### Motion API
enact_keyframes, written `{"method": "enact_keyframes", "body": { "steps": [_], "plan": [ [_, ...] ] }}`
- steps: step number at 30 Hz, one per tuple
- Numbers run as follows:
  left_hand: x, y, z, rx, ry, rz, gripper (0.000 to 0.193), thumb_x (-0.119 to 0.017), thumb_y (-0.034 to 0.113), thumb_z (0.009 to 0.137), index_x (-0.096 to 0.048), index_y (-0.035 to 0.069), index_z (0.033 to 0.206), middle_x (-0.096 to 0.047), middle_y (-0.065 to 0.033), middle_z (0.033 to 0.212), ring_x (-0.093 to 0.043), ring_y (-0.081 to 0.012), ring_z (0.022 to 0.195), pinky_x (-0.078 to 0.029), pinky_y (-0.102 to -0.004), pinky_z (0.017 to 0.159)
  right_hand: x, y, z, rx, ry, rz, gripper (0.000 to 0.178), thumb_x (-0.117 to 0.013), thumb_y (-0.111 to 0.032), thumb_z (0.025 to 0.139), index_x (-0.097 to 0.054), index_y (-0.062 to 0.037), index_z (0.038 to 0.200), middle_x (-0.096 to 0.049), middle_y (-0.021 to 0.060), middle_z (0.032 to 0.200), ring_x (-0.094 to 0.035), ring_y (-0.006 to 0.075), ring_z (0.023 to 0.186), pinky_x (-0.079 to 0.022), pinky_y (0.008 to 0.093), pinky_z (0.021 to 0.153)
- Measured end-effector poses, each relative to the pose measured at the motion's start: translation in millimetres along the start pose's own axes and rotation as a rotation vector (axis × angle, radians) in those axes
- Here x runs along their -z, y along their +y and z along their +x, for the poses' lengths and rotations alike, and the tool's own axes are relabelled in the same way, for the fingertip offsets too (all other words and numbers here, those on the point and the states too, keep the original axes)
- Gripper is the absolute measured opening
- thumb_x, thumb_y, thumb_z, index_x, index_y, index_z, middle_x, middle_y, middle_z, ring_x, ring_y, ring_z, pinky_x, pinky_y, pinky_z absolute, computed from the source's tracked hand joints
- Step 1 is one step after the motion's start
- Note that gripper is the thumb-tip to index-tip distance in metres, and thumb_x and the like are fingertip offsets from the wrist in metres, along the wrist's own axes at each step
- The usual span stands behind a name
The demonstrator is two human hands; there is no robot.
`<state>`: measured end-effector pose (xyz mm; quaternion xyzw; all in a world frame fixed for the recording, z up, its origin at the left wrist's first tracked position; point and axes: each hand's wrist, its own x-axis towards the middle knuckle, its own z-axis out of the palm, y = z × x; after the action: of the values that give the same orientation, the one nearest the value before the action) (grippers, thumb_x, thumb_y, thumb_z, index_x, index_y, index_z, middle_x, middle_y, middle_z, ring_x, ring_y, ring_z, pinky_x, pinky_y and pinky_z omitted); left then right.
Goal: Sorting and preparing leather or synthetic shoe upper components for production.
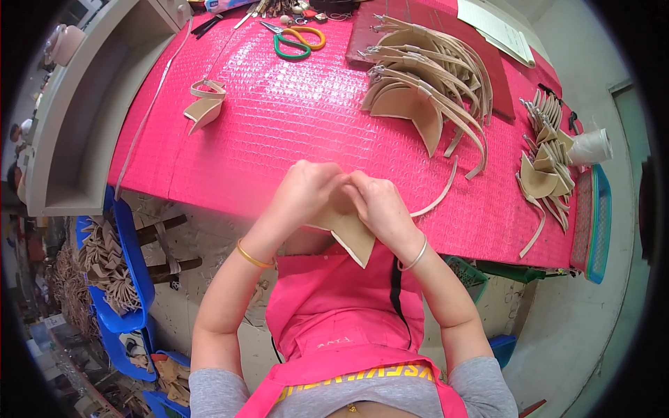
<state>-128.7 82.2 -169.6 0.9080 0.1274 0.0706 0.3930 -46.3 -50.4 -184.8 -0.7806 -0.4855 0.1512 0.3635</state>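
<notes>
Over the front edge of the pink table (279, 118), my left hand (306, 187) and my right hand (380, 207) meet at their fingertips. Both are closed in a pinch on a beige leather-like piece (357, 240) with pale cut edges. Its pointed lower part hangs below my hands, while its upper part is hidden behind my fingers. A thin beige strap (444, 197) curves out to the right of my right hand; whether it belongs to the held piece I cannot tell. One similar small piece (205, 106) lies alone at the left.
Stacks of beige strapped pieces (411, 108) rest at the back right, partly on a dark red board (439, 21). More pieces (545, 171) lie by a white spool (592, 146). Scissors (296, 42) with green and yellow handles sit at the back. Blue bins (132, 265) stand below left.
</notes>
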Motion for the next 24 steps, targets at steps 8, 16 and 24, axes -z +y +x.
{"method": "enact_keyframes", "body": {
  "steps": [8, 16, 24],
  "plan": [
    [7.9, -15.9, -1.5, 0.19, 0.041, -0.299, 0.017, -0.053, 0.01, 0.082, -0.061, -0.004, 0.079, -0.062, -0.0074, 0.064, -0.058, -0.009, 0.059, -0.046, -0.0227, 0.054, -7.5, -6.4, -9.3, -0.067, 0.047, -0.038, 0.02, -0.05, -0.019, 0.083, -0.046, -0.0011, 0.074, -0.051, 0.0217, 0.059, -0.053, 0.0381, 0.058, -0.041, 0.0453, 0.051],
    [12.5, -29.3, 2.4, 0.309, -0.038, -0.702, 0.016, -0.055, 0.013, 0.082, -0.06, -0.002, 0.083, -0.06, -0.0059, 0.066, -0.056, -0.008, 0.057, -0.044, -0.02, 0.05, -12.4, -2.0, -17.6, -0.106, 0.08, -0.016, 0.018, -0.05, -0.018, 0.083, -0.047, -0.0021, 0.075, -0.051, 0.0211, 0.057, -0.053, 0.0383, 0.056, -0.04, 0.0454, 0.049],
    [9.4, -35.1, 18.3, 0.236, -0.107, -0.522, 0.011, -0.065, 0.008, 0.073, -0.061, 0.0, 0.078, -0.056, -0.0012, 0.058, -0.052, -0.0058, 0.051, -0.04, -0.0174, 0.046, -13.3, 0.0, -8.4, -0.114, 0.123, 0.002, 0.016, -0.048, -0.019, 0.084, -0.05, -0.0041, 0.077, -0.051, 0.0199, 0.056, -0.053, 0.0374, 0.055, -0.04, 0.0456, 0.047]
  ]
}}
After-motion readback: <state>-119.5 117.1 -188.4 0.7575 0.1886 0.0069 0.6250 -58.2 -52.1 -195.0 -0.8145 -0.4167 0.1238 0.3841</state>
